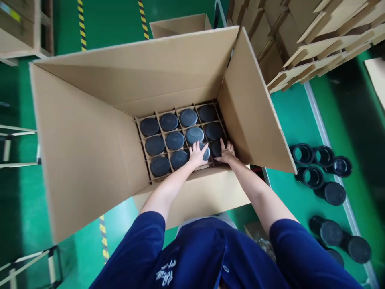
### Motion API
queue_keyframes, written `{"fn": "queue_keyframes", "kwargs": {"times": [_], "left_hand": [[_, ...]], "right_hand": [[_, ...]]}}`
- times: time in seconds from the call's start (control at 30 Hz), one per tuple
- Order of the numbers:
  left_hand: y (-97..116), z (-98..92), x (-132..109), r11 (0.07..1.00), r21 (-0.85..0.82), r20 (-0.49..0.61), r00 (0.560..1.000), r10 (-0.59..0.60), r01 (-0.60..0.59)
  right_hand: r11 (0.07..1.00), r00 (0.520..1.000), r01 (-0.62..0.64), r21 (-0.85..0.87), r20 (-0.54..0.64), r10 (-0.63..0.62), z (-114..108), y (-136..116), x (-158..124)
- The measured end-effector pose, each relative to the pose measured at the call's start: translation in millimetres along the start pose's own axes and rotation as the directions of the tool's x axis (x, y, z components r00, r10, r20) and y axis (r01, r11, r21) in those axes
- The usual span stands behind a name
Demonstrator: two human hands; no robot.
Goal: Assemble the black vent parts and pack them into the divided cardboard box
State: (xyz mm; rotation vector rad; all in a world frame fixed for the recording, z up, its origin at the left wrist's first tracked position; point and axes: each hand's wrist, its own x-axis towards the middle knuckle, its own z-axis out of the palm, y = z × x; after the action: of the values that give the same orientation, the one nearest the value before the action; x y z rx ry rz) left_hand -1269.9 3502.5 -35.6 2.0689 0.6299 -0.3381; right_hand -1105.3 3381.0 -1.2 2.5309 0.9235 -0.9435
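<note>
A large open cardboard box (168,68) has a cardboard divider (164,138) at its bottom, its cells filled with several round black containers (175,140). My left hand (197,155) rests with spread fingers on a black container (206,151) in the row closest to me. To its right, my right hand (227,153) touches the edge of the corner container (215,148), thumb and fingers apart. Both hands partly cover those two containers, and how deep they sit is hidden.
On the green floor at right stand several black containers (334,193), some showing open hollow ends. Stacked cardboard dividers (325,36) rise at the upper right. A smaller cardboard box (180,27) is behind the large one. Metal frames (19,146) stand at left.
</note>
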Motion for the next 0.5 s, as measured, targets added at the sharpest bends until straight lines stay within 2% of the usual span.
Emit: {"fn": "queue_keyframes", "kwargs": {"times": [0.07, 0.13, 0.23, 0.33, 0.43, 0.5], "left_hand": [[-7, 9.0, 5, 0.999, -0.007, 0.009, 0.999, 0.043, -0.043], [-12, 17.7, 4, 0.996, -0.028, 0.006, 0.996, 0.084, -0.084], [-19, 24.8, -2, 0.986, -0.112, -0.012, 0.992, 0.122, -0.123], [-25, 18.4, -5, 0.974, -0.199, -0.029, 0.994, 0.103, -0.107], [-16, 2.1, -9, 0.977, -0.191, -0.061, 0.995, 0.083, -0.093], [7, -7.6, -23, 0.98, -0.151, -0.054, 0.991, 0.125, -0.132]], "right_hand": [[0.998, 0.995, -0.004, -0.063, 0.098, 0.01, 5, 3, 5], [0.995, 0.989, -0.006, -0.1, 0.148, 0.02, 8, 5, 5], [0.996, 0.991, 0.042, -0.082, 0.129, -0.032, 10, 6, 5], [0.994, 0.991, 0.099, -0.038, 0.095, -0.095, 7, -1, 16], [0.994, 0.994, 0.105, 0.024, 0.038, -0.105, -17, -13, 13], [0.983, 0.984, 0.18, 0.044, -0.019, -0.179, -52, -13, -21]]}}
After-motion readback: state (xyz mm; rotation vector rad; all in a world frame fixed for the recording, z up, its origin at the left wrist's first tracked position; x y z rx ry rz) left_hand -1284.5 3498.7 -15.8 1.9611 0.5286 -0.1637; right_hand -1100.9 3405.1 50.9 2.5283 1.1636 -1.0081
